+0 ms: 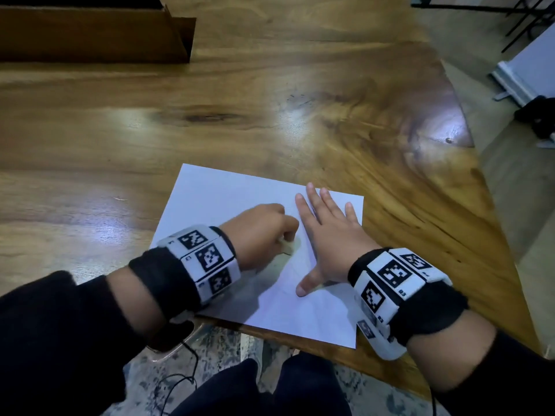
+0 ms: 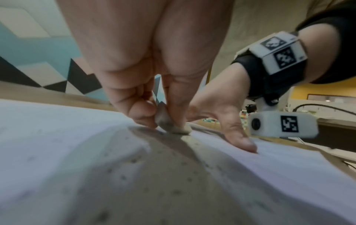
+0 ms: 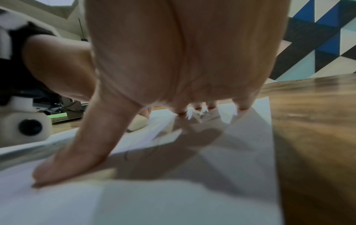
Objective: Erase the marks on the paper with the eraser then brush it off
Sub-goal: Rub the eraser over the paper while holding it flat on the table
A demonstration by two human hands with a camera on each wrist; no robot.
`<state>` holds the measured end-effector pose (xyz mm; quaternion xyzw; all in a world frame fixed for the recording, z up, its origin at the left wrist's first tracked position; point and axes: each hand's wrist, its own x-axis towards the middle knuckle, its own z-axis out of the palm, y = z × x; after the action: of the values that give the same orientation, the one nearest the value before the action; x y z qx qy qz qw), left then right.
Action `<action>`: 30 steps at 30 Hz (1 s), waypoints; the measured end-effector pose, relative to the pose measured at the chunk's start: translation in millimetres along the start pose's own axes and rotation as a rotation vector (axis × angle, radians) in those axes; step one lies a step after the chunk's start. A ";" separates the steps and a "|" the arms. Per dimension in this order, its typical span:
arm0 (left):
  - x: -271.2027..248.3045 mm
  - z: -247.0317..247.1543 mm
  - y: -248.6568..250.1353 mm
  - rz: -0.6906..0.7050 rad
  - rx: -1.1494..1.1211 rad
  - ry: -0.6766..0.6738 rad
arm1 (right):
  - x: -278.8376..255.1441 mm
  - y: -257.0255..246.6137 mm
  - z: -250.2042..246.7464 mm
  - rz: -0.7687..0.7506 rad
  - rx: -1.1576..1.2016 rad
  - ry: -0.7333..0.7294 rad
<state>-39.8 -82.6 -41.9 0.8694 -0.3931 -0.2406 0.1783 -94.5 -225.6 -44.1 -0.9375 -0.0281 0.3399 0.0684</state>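
paper: thin white rectangular sheet (image 1: 228, 199) lying flat on the glossy wooden counter (image 1: 270, 115), light, limp, likely to crease or slide. right hand (image 1: 327, 235) fingers spread, pressing it flat. left hand (image 1: 264, 232) fingers pinch the small soft off-white eraser (image 2: 173, 126) on its sides, tip touching the sheet.

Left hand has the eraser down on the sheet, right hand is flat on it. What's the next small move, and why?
Probably keep rubbing in short strokes where it is. The left hand pinches the eraser with its tip on the paper, the right hand presses flat beside it to pin the sheet, and a faint mark shows near the thumb. Brushing looks premature.
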 end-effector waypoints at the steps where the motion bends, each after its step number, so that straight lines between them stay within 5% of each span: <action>1: -1.5 1.9 -1.0 0.010 0.009 0.003 | -0.2 0.0 -0.1 -0.001 -0.002 -0.002; 6: -46.1 18.9 -3.5 0.112 -0.046 -0.174 | -1.1 -0.2 -0.3 0.001 -0.001 0.001; 14: -11.5 8.1 6.0 0.035 0.015 -0.035 | -0.5 -0.2 -0.1 0.001 -0.004 -0.006; 19: -40.9 11.6 2.1 0.111 -0.037 -0.239 | -1.0 -0.6 -0.8 0.003 0.005 -0.008; 25: -3.6 0.5 -6.3 0.005 0.016 -0.010 | 0.0 -0.8 0.0 0.004 -0.013 -0.011; 30: -51.5 9.7 1.1 0.101 -0.004 -0.233 | -1.5 -0.7 -1.0 0.003 0.007 -0.008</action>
<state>-75.4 -44.8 -35.0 0.8143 -0.4539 -0.3316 0.1450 -95.0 -225.2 -42.3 -0.9360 -0.0259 0.3438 0.0712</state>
